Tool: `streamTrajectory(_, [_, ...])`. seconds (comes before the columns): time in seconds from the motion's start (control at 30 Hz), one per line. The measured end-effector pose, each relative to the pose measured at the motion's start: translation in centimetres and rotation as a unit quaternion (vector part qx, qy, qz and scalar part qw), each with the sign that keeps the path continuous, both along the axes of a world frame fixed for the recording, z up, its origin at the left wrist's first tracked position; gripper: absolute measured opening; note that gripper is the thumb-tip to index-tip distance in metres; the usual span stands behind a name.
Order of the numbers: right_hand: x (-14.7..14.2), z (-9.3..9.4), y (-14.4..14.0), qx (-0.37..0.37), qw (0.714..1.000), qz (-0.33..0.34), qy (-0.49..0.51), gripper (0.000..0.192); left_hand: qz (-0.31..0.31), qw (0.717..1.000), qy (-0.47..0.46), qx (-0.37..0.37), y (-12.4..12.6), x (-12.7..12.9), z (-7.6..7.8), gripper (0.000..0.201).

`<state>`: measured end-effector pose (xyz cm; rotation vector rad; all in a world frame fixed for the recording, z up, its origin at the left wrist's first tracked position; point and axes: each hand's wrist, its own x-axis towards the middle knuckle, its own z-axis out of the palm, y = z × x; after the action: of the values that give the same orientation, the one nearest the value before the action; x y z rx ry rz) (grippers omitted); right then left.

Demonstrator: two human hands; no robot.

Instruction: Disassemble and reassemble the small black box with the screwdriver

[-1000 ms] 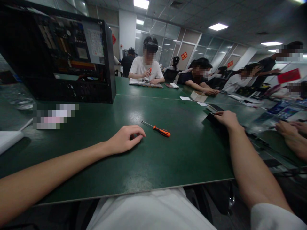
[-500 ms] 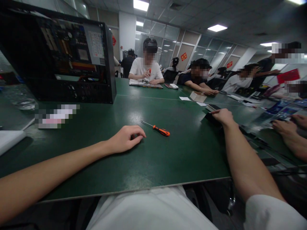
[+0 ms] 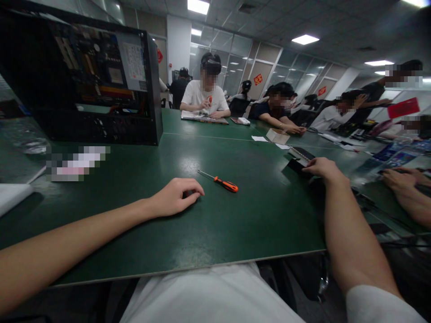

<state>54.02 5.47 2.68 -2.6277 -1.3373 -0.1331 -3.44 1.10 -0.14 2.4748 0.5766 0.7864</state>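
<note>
Your left hand rests loosely curled and empty on the green table, just short of the orange-handled screwdriver. Your right hand lies flat on a black part at the table's right edge, gripping nothing. Push it outward and it could slide off; an elbow sweep could roll the screwdriver.

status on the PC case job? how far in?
Done: the black computer case stands with its side off, motherboard exposed. In hand: nothing held; the left hand rests curled on the green table, the right hand touches a flat black object. Left: the orange-handled screwdriver lies untouched between them.
</note>
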Motion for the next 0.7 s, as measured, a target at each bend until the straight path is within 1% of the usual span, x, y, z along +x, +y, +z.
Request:
streamTrajectory(0.13, [0.2, 0.4, -0.3, -0.03, 0.997, -0.039, 0.052, 0.014, -0.001, 1.0, 0.003, 0.002, 0.0, 0.0, 0.1, 0.016])
streamTrajectory(0.23, [0.2, 0.8, -1.1, -0.035, 0.994, -0.029, 0.096, 0.016, -0.002, 1.0, 0.005, 0.002, -0.1, 0.0, 0.2, 0.016])
streamTrajectory(0.37, [0.3, 1.2, -2.3, -0.031, 0.989, -0.008, 0.143, 0.015, 0.0, 1.0, 0.005, -0.002, -0.2, 0.0, 0.3, 0.016])
streamTrajectory(0.47, [0.3, 1.4, -2.4, -0.049, 0.988, -0.019, 0.148, 0.023, -0.001, 1.0, 0.005, -0.002, -0.2, 0.0, 0.3, 0.016])
streamTrajectory(0.6, [0.3, 1.4, -1.6, -0.095, 0.985, -0.03, 0.141, 0.034, -0.004, 1.0, 0.009, 0.004, -0.1, 0.0, 0.3, 0.017])
streamTrajectory(0.7, [0.4, 1.3, -1.1, -0.113, 0.984, -0.026, 0.135, 0.037, -0.009, 1.0, 0.008, 0.006, -0.2, 0.0, 0.3, 0.017])
